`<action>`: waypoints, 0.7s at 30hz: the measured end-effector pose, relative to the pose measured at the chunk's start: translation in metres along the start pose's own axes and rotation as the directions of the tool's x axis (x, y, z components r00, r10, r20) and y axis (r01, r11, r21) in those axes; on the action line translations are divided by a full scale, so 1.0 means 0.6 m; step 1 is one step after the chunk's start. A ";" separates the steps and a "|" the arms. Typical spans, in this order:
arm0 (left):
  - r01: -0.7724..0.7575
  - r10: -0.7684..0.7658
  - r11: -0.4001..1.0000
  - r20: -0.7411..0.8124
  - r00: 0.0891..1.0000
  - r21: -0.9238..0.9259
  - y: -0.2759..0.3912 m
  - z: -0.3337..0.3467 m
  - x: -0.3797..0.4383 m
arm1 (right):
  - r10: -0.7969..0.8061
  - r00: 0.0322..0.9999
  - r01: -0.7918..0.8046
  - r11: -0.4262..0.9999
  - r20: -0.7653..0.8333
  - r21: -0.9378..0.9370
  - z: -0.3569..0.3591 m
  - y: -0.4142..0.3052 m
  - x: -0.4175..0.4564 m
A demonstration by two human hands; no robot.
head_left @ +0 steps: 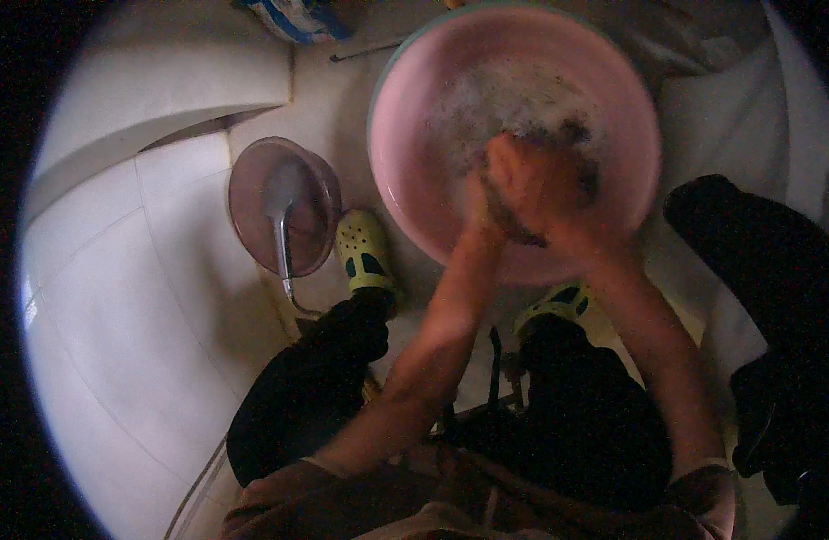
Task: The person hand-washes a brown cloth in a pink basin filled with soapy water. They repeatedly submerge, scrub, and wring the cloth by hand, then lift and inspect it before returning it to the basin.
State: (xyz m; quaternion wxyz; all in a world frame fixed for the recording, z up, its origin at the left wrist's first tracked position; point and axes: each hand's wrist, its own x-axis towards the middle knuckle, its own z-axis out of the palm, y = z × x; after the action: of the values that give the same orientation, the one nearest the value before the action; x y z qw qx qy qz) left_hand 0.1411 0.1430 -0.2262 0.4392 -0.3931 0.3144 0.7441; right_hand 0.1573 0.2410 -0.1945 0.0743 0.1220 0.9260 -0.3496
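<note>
Both of my hands are together inside a large pink plastic basin (414, 196) on the floor before me. Greyish, foamy water (495, 98) covers the basin's bottom. My right hand (546, 179) is blurred and lies over a bunched dark cloth (588, 177), its fingers curled around it. From the left side, my left hand (480, 196) presses against the same cloth, part of which shows below the hands. Their fingers are partly hidden by one another, and the cloth's kind is too blurred to tell.
A chrome hand shower (283, 236) rests in a small mauve basin (245, 223) by the white tiled wall (164, 270). My feet wear yellow-green clogs (361, 246). Dark fabric (758, 250) is at the right; a blue-and-white bag (299, 20) lies at the top.
</note>
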 end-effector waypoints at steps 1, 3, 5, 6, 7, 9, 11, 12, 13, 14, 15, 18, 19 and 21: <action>-0.024 0.024 1.000 0.019 1.000 0.000 0.001 -0.011 0.003 | -0.045 0.997 0.050 0.995 -0.063 0.085 0.020 -0.020 -0.019; -0.124 0.124 0.992 0.008 0.992 0.037 0.002 -0.006 -0.015 | -0.089 0.991 0.099 0.991 -0.100 0.095 0.041 -0.045 -0.029; -0.157 0.155 0.983 0.033 0.987 0.092 -0.021 0.023 -0.020 | -0.031 0.998 0.026 0.996 -0.056 -0.087 0.039 0.006 -0.021; -0.209 0.209 0.971 0.012 0.978 0.112 -0.011 0.020 -0.029 | 0.046 0.999 -0.046 0.999 0.027 -0.018 0.033 0.021 0.019; -0.243 0.244 0.962 0.013 0.970 0.127 -0.007 0.032 -0.039 | 0.090 0.995 -0.091 0.996 0.034 0.020 0.024 0.030 0.030; -0.351 0.365 0.920 -0.051 0.930 0.176 0.020 0.030 -0.040 | 0.139 0.990 -0.137 0.985 -0.019 0.101 0.011 0.045 0.045; -0.608 0.659 0.706 -0.023 0.752 0.363 0.042 -0.006 -0.014 | 0.106 0.979 -0.079 0.985 -0.172 0.153 0.030 0.056 0.050; -0.624 0.760 0.486 0.056 0.647 0.612 0.042 -0.003 -0.008 | 0.098 0.959 -0.062 0.988 -0.266 0.139 0.050 0.078 0.046; -0.580 0.817 0.206 0.188 0.545 0.789 0.040 -0.020 0.006 | 0.069 0.934 -0.025 0.991 -0.350 0.129 0.067 0.082 0.046; -0.472 0.821 -0.099 0.340 0.459 0.876 0.034 -0.052 0.035 | 0.059 0.970 -0.059 0.998 -0.237 0.007 0.083 0.085 0.044; -0.320 0.769 -0.390 0.497 0.403 0.863 0.027 -0.076 0.064 | 0.069 0.990 -0.084 0.989 -0.121 -0.124 0.098 0.090 0.041; -0.392 0.692 0.009 0.277 0.667 0.920 0.025 -0.076 0.097 | 0.049 0.998 -0.037 0.955 0.035 -0.294 0.100 0.081 0.034; -0.355 0.662 0.080 0.217 0.717 0.931 0.028 -0.075 0.102 | 0.027 0.999 -0.012 0.948 0.042 -0.317 0.094 0.078 0.033; -0.415 0.646 0.110 0.252 0.720 0.903 0.031 -0.075 0.102 | 0.172 0.983 -0.179 0.975 -0.061 -0.134 0.089 0.096 0.057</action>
State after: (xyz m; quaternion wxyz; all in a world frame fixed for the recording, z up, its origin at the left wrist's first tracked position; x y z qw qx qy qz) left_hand 0.1196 0.1239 -0.2989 0.2452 -0.0067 0.8367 0.4896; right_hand 0.1433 0.2532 -0.2779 0.0903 0.2064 0.9352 -0.2731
